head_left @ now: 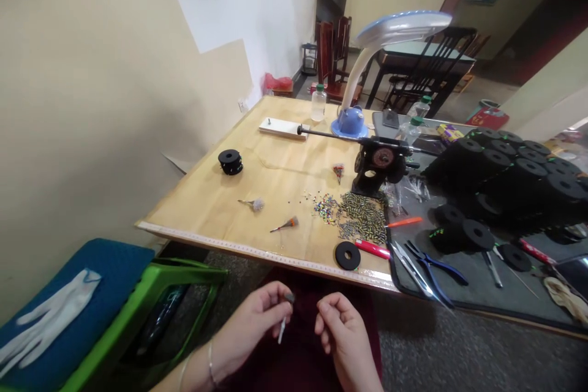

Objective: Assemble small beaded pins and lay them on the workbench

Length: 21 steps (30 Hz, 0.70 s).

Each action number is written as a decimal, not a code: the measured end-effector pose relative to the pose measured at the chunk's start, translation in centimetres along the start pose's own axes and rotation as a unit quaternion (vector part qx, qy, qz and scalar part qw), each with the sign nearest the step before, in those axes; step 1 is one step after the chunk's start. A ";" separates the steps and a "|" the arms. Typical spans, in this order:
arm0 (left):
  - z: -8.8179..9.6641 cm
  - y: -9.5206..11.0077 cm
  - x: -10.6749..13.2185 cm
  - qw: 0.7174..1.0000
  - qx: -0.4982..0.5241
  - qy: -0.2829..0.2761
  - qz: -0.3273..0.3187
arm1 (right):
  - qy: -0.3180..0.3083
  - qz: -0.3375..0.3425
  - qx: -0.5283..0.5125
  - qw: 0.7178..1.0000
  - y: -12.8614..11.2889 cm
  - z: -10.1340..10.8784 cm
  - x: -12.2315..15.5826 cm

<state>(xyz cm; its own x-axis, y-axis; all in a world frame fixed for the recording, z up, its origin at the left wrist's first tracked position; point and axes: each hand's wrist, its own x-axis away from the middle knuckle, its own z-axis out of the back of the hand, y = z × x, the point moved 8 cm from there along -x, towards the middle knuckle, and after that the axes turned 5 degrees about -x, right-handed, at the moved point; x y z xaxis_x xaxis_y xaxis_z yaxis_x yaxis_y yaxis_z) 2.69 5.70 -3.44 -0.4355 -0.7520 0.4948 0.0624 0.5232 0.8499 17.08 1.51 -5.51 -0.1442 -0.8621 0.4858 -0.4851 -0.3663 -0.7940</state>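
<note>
My left hand [264, 312], in front of the table's near edge, pinches a small dark piece with a thin white stick [282, 331] pointing down from it. Just to its right, my right hand [340, 324] is closed, thumb against curled fingers; whatever it may hold is too small to see. A black foam ring [348, 256] lies at the table edge beyond my right hand. Near it are a red stick-like thing [373, 248], a pile of small metal pieces [365, 217] and scattered coloured beads [325, 208]. Two small tufted bundles [285, 225] [252, 203] rest on the wood.
A black winding device [379, 162] with a long rod stands beside a desk lamp [351, 122]. Black foam spools [519, 165] are stacked on the right, behind pliers [432, 266] and scissors [413, 266]. A green stool [138, 294] with a white glove [50, 324] is at left.
</note>
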 end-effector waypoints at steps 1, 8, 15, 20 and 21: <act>-0.9 -1.0 -0.2 0.999 0.028 -0.011 0.016 | -0.007 -0.001 0.019 1.000 0.2 -0.2 0.1; -2.5 -2.6 -0.5 0.997 0.049 -0.040 0.034 | -0.033 0.015 0.067 0.997 0.4 -0.6 0.3; -2.7 -2.3 -0.4 0.999 0.013 -0.037 0.014 | -0.050 0.047 0.083 0.994 0.1 -1.2 0.6; -3.0 -1.7 -0.3 0.998 -0.035 -0.035 -0.028 | -0.048 0.050 0.105 0.992 0.1 -1.3 0.6; -3.0 -1.6 -0.3 0.998 -0.047 -0.034 -0.038 | -0.046 0.053 0.111 0.991 0.1 -1.2 0.6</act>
<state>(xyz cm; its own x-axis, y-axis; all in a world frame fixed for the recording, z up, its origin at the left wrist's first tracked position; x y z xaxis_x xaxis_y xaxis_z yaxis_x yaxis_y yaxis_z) 5.42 3.84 -4.38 -0.5014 -0.7579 0.4173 0.1085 0.4235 0.8994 15.87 1.36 -4.83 -0.0996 -0.9242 0.3686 -0.2684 -0.3318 -0.9044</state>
